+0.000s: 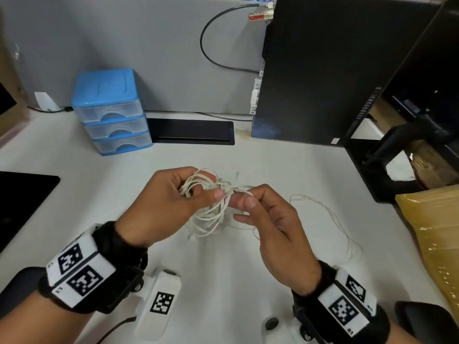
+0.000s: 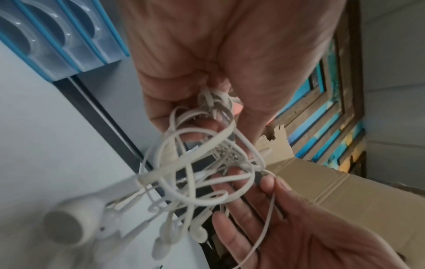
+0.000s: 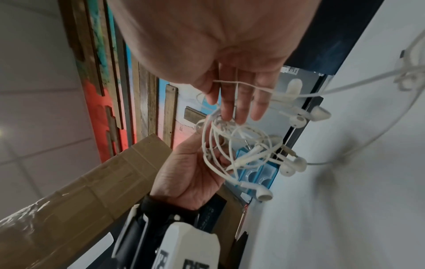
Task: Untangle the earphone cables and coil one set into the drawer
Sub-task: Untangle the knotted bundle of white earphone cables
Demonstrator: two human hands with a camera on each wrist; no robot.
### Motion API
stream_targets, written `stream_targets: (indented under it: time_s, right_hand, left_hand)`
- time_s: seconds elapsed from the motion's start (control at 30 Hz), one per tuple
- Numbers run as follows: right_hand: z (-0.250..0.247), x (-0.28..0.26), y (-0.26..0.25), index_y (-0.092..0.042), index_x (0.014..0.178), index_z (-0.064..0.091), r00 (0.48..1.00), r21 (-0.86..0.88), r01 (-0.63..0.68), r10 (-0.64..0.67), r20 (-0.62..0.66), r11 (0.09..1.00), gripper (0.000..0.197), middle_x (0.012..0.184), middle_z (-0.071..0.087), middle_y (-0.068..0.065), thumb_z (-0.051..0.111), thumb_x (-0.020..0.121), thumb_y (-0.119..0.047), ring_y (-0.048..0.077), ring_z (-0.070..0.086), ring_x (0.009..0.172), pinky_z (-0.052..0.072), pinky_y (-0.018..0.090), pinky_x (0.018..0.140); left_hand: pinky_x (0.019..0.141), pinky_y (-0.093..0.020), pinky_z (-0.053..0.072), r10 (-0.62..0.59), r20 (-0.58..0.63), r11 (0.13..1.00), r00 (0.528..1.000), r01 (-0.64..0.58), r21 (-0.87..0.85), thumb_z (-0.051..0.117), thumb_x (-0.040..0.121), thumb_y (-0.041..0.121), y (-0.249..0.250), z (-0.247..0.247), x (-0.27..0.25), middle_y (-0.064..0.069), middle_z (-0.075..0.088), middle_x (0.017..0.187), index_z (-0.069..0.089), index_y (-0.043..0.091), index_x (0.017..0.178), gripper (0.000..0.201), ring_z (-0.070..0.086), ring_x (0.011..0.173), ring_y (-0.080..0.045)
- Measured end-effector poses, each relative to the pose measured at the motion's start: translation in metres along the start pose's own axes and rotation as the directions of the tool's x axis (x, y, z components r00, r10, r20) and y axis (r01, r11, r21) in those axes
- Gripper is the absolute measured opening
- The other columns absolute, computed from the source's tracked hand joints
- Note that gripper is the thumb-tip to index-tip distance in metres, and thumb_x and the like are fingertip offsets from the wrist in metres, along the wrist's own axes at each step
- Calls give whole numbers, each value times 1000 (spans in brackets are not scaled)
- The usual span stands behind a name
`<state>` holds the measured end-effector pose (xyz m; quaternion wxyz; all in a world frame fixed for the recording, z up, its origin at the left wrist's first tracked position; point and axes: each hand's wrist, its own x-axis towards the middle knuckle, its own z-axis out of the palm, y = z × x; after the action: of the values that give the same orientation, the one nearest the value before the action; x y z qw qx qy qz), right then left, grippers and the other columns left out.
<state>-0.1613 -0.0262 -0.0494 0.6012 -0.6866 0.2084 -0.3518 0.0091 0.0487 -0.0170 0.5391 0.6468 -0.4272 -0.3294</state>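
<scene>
A knotted bundle of white earphone cables hangs above the desk between both hands. My left hand grips the upper loops of the tangle, fingers curled round them. My right hand pinches a strand at the knot between thumb and forefinger, while its other fingers stay fairly straight. Several earbuds dangle below the bundle. One loose cable trails to the right across the desk. The blue three-drawer unit stands at the back left with all its drawers closed.
A black computer tower stands at the back right beside a black cable slot. A taped cardboard box lies at the right edge. A dark pad lies at the left. White desk surface spreads below my hands.
</scene>
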Motion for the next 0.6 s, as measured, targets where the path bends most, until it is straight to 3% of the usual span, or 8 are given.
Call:
stream_targets:
  time_s: [0.07, 0.13, 0.2, 0.27, 0.33, 0.47, 0.6]
  right_hand:
    - [0, 0, -1, -31, 84, 64, 1000, 40, -17, 16, 12, 999, 27, 103, 73, 3, 44, 98, -23, 19, 68, 103, 56, 32, 84]
    - [0, 0, -1, -28, 83, 65, 999, 52, -33, 32, 17, 998, 24, 101, 73, 3, 46, 97, -25, 19, 68, 101, 57, 35, 84]
    - [-1, 1, 2, -23, 84, 65, 997, -12, -71, 71, 19, 997, 18, 98, 73, 3, 51, 95, -29, 21, 68, 99, 57, 42, 85]
    - [-3, 2, 8, -22, 87, 65, 990, -90, -137, 139, 12, 986, 12, 95, 71, 0, 58, 91, -31, 19, 66, 95, 52, 49, 86]
    - [-5, 4, 15, -25, 91, 66, 978, -123, -208, 209, -6, 970, 3, 98, 70, -6, 63, 90, -25, 12, 64, 96, 51, 43, 88]
    - [-8, 4, 21, -27, 101, 61, 962, -171, -273, 264, -74, 947, 29, 111, 66, -7, 58, 92, 0, 6, 61, 105, 50, 24, 83]
    - [-12, 5, 25, -29, 117, 53, 958, -297, -278, 288, -12, 914, 46, 122, 59, -13, 69, 83, -3, -2, 52, 117, 39, 14, 94]
  left_hand:
    - [57, -13, 45, -81, -13, 997, 997, 81, -13, 72, 83, 18, -1, 0, 2, 8, 67, 65, 74, 15, 84, 3, 57, 57, -2]
    - [55, -19, 41, -129, -9, 992, 992, 129, 4, 69, 87, 21, -8, -3, 5, 6, 55, 56, 71, 18, 72, 15, 47, 53, -8]
    - [54, -23, 37, -122, -43, 992, 992, 122, -10, 67, 89, 22, -9, -5, 6, 0, 48, 56, 68, 11, 69, 23, 41, 54, -12]
    - [50, -19, 37, -73, -93, 997, 993, 72, -14, 65, 90, 22, -6, -7, 6, 0, 47, 56, 67, 8, 69, 26, 39, 53, -11]
    - [48, -14, 37, -12, -126, 1000, 992, 12, -5, 65, 90, 22, 0, -8, 5, 4, 48, 55, 67, 9, 69, 25, 39, 51, -8]
    - [49, -13, 38, 64, -175, 998, 982, -67, -13, 66, 89, 22, 9, -15, 5, 11, 50, 53, 68, 17, 67, 23, 40, 50, -5]
    - [50, -14, 40, 79, -220, 993, 972, -96, -67, 69, 83, 28, 17, -20, 3, 7, 53, 58, 72, 21, 69, 16, 42, 54, -8]
